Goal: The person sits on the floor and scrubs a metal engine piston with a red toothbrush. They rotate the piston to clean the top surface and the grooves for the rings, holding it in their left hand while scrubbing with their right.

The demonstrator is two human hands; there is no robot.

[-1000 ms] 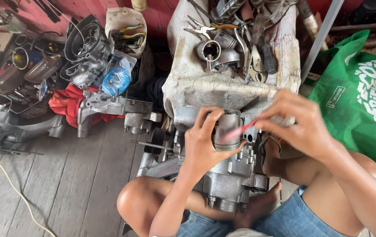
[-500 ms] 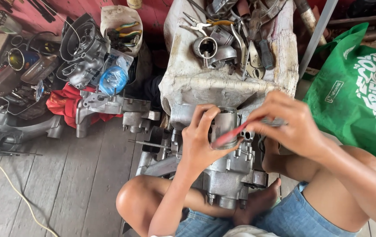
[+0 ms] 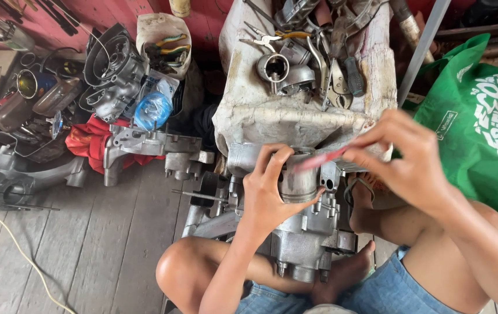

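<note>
From the head view, we are looking down at a person sitting cross-legged on grey wooden floorboards, working over an engine crankcase of dull cast aluminium that is resting between the knees.

The left hand is reaching up from below, wrist bent back, with fingers and thumb wrapping around a smooth grey metal piston, cylindrical and standing upright just above the crankcase. The thumb is pressing along its right side while the fingers are curling over its left edge.

The right hand is coming in from the right with the forearm crossing over the knee. Its fingertips are pinching a thin red strip-like tool, blurred, whose far end is lying over the piston's top rim.

Just beyond the piston we are seeing a dirty white, dented tank-shaped container carrying pliers, a metal cylinder part and other steel tools. A green fabric bag is lying to the right; a red cloth and more cast engine covers are lying to the left.
</note>
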